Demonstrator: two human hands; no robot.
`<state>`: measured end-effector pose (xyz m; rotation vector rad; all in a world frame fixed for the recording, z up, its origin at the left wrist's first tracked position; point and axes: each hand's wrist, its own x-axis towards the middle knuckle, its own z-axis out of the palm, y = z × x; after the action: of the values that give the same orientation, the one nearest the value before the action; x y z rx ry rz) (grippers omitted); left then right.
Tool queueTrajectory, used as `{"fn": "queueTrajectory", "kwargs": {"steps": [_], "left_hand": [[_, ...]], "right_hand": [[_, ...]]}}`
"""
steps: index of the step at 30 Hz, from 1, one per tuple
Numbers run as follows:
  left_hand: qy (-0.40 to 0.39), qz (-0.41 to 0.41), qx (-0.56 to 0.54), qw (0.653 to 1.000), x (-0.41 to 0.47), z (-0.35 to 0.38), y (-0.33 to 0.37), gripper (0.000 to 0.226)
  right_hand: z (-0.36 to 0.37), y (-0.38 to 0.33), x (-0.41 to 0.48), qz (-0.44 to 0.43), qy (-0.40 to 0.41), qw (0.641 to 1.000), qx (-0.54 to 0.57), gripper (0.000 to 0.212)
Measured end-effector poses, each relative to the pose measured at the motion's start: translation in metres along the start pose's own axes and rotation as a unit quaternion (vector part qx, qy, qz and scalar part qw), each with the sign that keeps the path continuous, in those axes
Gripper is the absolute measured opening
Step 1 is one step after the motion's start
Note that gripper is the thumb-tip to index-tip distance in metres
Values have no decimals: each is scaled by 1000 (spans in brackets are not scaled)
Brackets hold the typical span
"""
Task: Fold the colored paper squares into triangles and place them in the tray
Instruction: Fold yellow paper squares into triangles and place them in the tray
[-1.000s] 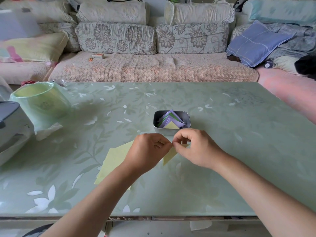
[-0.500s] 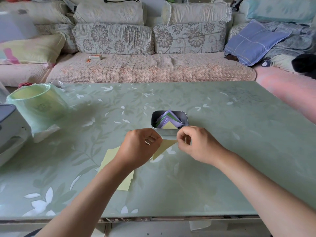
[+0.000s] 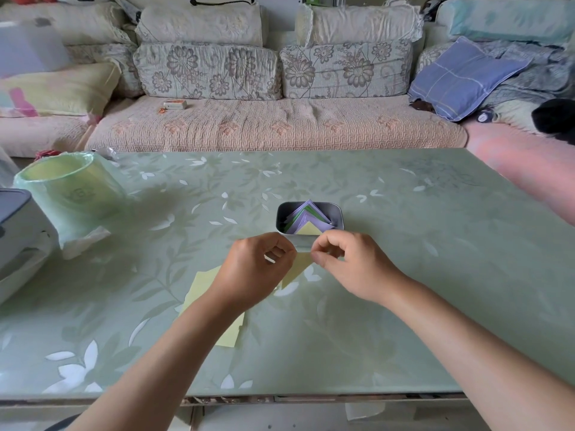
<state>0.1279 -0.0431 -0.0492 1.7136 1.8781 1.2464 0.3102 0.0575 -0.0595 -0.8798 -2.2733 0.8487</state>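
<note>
While between both hands [image 3: 255, 272] [image 3: 351, 265] — yellow paper [image 3: 297, 268]

A pale green, leaf-patterned bench [image 3: 404, 275] is stretching across the foreground. Behind it a pink-covered sofa [image 3: 273, 126] is carrying floral cushions [image 3: 205, 70], a blue pillow [image 3: 460, 76] and a yellow pillow [image 3: 59, 88] in soft daylight.

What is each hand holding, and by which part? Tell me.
The left hand and right hand both pinch the yellow paper at its upper edge.

Bare arms [image 3: 174, 353], left grip [image 3: 252, 272], right grip [image 3: 351, 265]
</note>
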Motion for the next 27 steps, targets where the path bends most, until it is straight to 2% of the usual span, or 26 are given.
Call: {"fn": "queueTrajectory", "kwargs": {"steps": [8,15,19,24,27], "left_hand": [[0,99,75,992,-3,9,-3,7],[-35,51,52,997,2,-2,2,8],[-37,7,56,998,5,-15,2,8],[-2,-17,63,998,6,-22,-6,13],[28,-37,-12,999,3,-12,-3,12]], "right_hand": [[4,-3,-2,-59,-21,996,-56,16],[-3,-6,-2,-71,-5,995,-73,23],[-7,-3,0,-63,14,996,-62,13],[-13,2,1,-26,40,998,-38,16],[-11,1,3,6,47,999,11,21]]}}
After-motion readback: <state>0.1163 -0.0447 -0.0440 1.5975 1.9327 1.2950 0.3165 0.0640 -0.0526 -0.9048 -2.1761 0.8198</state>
